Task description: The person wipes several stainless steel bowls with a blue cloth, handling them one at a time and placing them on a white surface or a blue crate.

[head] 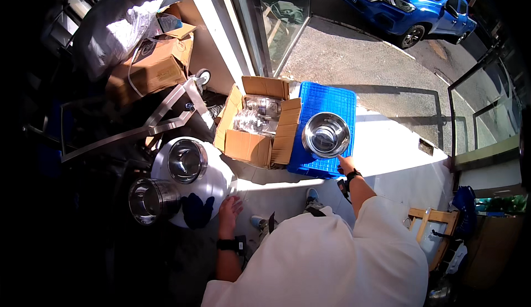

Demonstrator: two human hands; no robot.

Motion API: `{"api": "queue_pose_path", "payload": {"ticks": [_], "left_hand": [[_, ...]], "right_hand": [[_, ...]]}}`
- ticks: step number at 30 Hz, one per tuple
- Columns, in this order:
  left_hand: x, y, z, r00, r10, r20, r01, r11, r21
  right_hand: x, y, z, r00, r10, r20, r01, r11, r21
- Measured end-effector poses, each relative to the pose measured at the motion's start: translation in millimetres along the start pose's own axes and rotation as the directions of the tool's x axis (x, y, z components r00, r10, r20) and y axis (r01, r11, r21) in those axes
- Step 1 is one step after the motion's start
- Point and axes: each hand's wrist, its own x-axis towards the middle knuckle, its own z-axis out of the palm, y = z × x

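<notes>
A shiny stainless steel bowl (326,134) rests on a blue plastic crate (327,93). My right hand (347,165) is at its near rim with a finger stretched toward it; whether it grips the rim is unclear. My left hand (230,210) holds nothing, fingers apart, beside a round white surface (218,170). On that surface sits another steel bowl (187,160), near a dark blue glove (197,211). Several nested steel bowls (152,201) lie tilted at its left edge, partly in shadow.
An open cardboard box (249,147) holding plastic-wrapped items (255,120) stands against the crate. Metal framing (166,122) with a caster lies left, below another carton (153,64). A glass door (286,21) borders the pavement, where a blue pickup truck (402,0) stands.
</notes>
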Motion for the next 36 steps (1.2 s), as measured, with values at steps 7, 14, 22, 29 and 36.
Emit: {"api": "queue_pose_path", "payload": {"ticks": [7,14,22,29,36], "left_hand": [[-44.9,-21.5,79.5,0.998,-0.022,-0.058,0.022,1.000,-0.003],[-64.9,-49.4,92.3,0.981,-0.067,-0.182,0.073,0.997,0.023],[-69.7,-49.9,125.9,0.980,-0.050,-0.191,0.050,0.999,-0.006],[-69.2,-42.0,136.1,0.984,-0.047,-0.171,0.049,0.999,0.007],[-72.7,-32.5,136.1,0.990,-0.030,-0.135,0.031,0.999,0.010]], "right_hand": [[67.5,-4.4,-2.8,0.995,0.069,0.072,-0.071,0.997,0.029],[53.2,-34.7,-14.0,0.997,0.070,0.031,-0.070,0.998,-0.001],[85.2,-18.7,-13.7,0.988,0.128,0.086,-0.132,0.990,0.042],[86.5,-23.5,-19.1,0.967,0.052,0.249,-0.092,0.984,0.152],[25.6,-56.3,-54.1,0.955,-0.295,-0.006,0.295,0.955,0.006]]}}
